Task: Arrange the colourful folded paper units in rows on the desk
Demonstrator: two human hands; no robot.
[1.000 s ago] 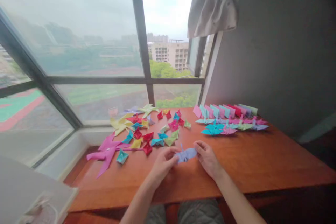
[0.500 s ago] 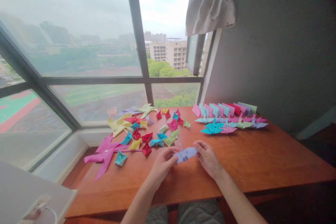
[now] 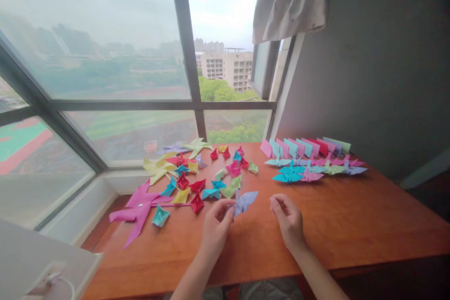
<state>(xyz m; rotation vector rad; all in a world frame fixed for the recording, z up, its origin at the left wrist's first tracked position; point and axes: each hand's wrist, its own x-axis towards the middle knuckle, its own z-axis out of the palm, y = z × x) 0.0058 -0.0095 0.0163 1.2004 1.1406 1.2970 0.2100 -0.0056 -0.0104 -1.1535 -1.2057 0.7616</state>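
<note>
"What are we holding in our left hand (image 3: pixel 217 224)?"

"One pale lavender folded-paper crane (image 3: pixel 246 202), its left end pinched between our fingers, over the near middle of the brown wooden counter (image 3: pixel 260 248)."

"And our right hand (image 3: pixel 288 222)?"

"Apart from the crane, to its right, fingers pressed together."

"What can we count farther left?"

"One large magenta paper pinwheel (image 3: pixel 140 206), and one teal paper boat (image 3: pixel 161 215) to its right."

"Far right?"

"One bright blue paper crane (image 3: pixel 288 173) beside one pink paper crane (image 3: pixel 311 176)."
</note>
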